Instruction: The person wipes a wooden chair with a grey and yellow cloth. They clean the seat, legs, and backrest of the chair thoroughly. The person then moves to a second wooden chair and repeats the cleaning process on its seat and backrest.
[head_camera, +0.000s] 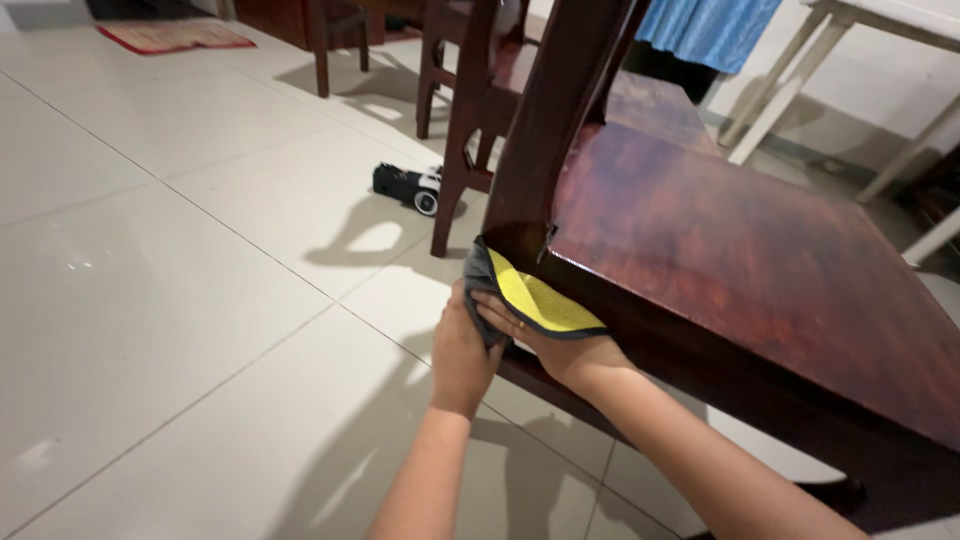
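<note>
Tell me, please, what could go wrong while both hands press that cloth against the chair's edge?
The yellow and grey cloth is bunched at the corner of the dark wooden chair, so the left hand or right hand might slip and knock the frame. The toy car lies on the tiled floor nearby and could trip someone.

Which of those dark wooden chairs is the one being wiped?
The nearest dark red-brown wooden chair, filling the right foreground. Both hands press a yellow-and-grey cloth against its seat corner; the other chairs stand untouched behind it.

Yellow-and-grey cloth, reddish-brown chair
</note>
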